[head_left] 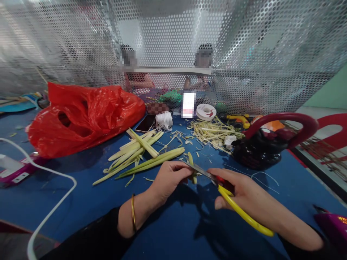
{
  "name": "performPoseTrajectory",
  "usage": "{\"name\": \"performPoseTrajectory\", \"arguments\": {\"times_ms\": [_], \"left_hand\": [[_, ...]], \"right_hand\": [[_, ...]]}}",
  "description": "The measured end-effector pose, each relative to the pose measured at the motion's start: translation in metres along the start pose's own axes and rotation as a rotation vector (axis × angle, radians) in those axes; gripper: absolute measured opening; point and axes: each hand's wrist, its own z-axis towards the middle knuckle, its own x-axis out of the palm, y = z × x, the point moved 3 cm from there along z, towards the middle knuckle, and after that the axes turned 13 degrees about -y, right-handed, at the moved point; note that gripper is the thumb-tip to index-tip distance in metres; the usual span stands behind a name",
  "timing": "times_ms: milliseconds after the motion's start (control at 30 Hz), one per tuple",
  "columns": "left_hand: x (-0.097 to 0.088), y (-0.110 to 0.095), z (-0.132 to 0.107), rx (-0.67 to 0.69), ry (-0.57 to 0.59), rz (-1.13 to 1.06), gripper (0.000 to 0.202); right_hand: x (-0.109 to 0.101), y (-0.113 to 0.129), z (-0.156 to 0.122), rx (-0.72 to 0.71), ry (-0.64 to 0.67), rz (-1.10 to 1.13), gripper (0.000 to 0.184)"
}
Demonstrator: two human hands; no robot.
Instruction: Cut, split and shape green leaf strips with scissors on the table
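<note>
My right hand (233, 184) is closed around scissors (241, 213) with yellow handles, their blades pointing left. Between finger and thumb of my left hand (173, 177) is a short piece of pale green stalk (191, 160). The scissor blades lie across this piece, close to my left fingertips. Several long pale green stalks (151, 161) lie on the blue table, just beyond my left hand. Behind my right hand, a heap of thin yellowish trimmings (214, 131) is spread out.
A red plastic bag (92, 115) stands at the left. A white thread spool (164, 121), a dark phone (145, 123) and a white ribbon reel (206, 112) line the back. At the right is a dark jug (257, 151) with a maroon handle. A white cable (62, 206) curves along the left.
</note>
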Motion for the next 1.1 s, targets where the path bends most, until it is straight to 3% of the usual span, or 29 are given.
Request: {"name": "performPoseTrajectory", "arguments": {"times_ms": [367, 633, 800, 900, 1000, 1100], "left_hand": [[0.0, -0.002, 0.0, -0.016, -0.002, 0.053, 0.011], [-0.001, -0.002, 0.001, -0.023, -0.006, 0.07, 0.014], [-0.002, -0.001, 0.002, -0.026, 0.008, 0.034, 0.016], [-0.002, 0.002, 0.003, -0.07, 0.024, -0.027, 0.021], [-0.003, 0.005, 0.004, -0.104, 0.048, -0.112, 0.021], [-0.005, 0.005, 0.006, -0.096, 0.046, -0.155, 0.015]], "right_hand": [[0.001, 0.001, -0.002, 0.082, 0.081, 0.174, 0.037], [0.002, 0.0, -0.002, 0.117, 0.052, 0.275, 0.031], [0.004, -0.004, -0.001, 0.176, 0.046, 0.285, 0.038], [0.0, -0.007, 0.001, 0.191, -0.021, 0.272, 0.053], [-0.005, -0.008, 0.001, 0.185, -0.071, 0.21, 0.069], [-0.007, -0.007, -0.001, 0.138, -0.054, 0.147, 0.071]]}}
